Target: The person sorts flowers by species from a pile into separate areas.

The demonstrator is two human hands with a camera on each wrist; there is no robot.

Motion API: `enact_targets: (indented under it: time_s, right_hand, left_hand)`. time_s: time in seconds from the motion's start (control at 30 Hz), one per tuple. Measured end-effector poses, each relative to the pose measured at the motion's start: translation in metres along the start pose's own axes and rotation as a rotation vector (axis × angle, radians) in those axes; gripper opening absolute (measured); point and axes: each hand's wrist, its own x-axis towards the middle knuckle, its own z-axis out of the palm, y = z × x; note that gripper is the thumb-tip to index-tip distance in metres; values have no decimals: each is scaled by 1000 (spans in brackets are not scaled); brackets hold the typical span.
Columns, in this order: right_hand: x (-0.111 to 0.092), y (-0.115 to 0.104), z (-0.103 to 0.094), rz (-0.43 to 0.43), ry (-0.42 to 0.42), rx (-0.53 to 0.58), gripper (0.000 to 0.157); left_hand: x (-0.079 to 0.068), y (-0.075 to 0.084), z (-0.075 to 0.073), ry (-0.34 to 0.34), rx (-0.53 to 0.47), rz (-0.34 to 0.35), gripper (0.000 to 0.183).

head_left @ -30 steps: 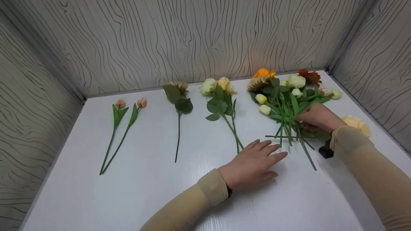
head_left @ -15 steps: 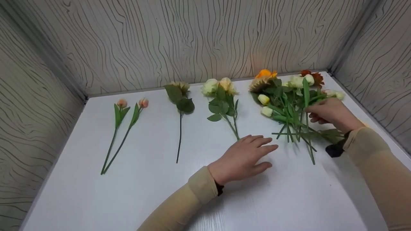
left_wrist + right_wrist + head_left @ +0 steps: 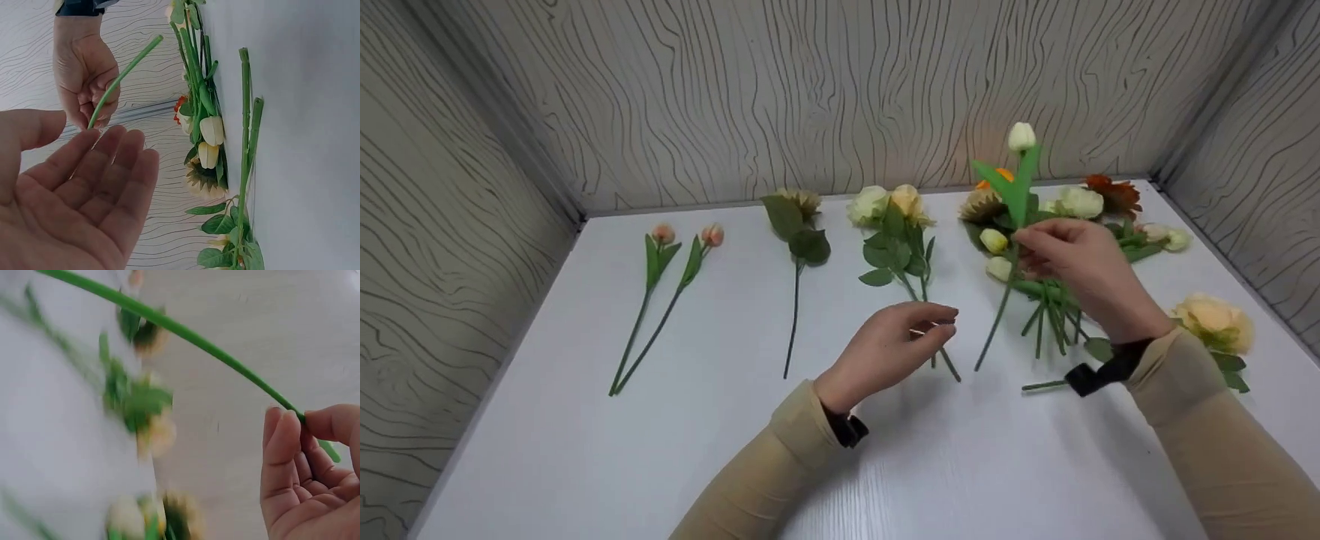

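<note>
My right hand [image 3: 1080,266] pinches the stem of a white tulip [image 3: 1022,137] between thumb and fingers. The tulip stands nearly upright above the table, its stem end leaning to the left; the right wrist view shows the green stem [image 3: 197,340] in the pinch. Palm up in the left wrist view, my left hand [image 3: 84,202] holds nothing, and its fingers are loosely bent. In the head view it hovers left of the tulip, over the stem ends of a pale green rose [image 3: 870,206] and a cream rose [image 3: 907,201]. Behind my right hand lies a mixed flower pile, partly hidden.
The pile shows pale yellow tulips [image 3: 994,240], a beige sunflower [image 3: 981,206] and a rust-coloured flower [image 3: 1114,196]. A large peach flower [image 3: 1215,322] lies right. Farther left are another sunflower [image 3: 801,201] and two pink tulips [image 3: 712,235]. Patterned walls [image 3: 810,97] enclose the white table [image 3: 697,465].
My right hand has drawn the white tulip out of the pile, lifting it and moving left. My left hand has shifted slightly left, its fingers less spread.
</note>
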Motion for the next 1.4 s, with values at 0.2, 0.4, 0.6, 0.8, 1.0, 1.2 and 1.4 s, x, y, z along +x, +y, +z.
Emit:
enact_targets:
  time_s: [0.2,0.4,0.6,0.8,1.0,1.2,1.4]
  right_hand:
    - [-6,-3,52,-75,-134,206,47]
    - [-5,2,76,-117,-149,319,39]
    - [-4,11,78,-55,-196,411,40]
    - [-2,12,81,-6,-222,365,38]
    - [0,16,86,-23,-249,369,28]
    - [-1,16,90,-30,-225,378,28]
    - [-4,17,95,-17,-233,332,38]
  left_hand:
    - [4,-4,-6,30,-185,-87,28]
    - [6,-10,-11,52,-273,-136,15]
    - [6,-15,-11,30,-291,-159,10]
    - [7,-18,-10,14,-302,-163,9]
    - [7,-19,-9,52,-329,-170,8]
    - [8,-19,-10,85,-337,-178,6]
    - [4,-20,-17,82,-256,-191,5]
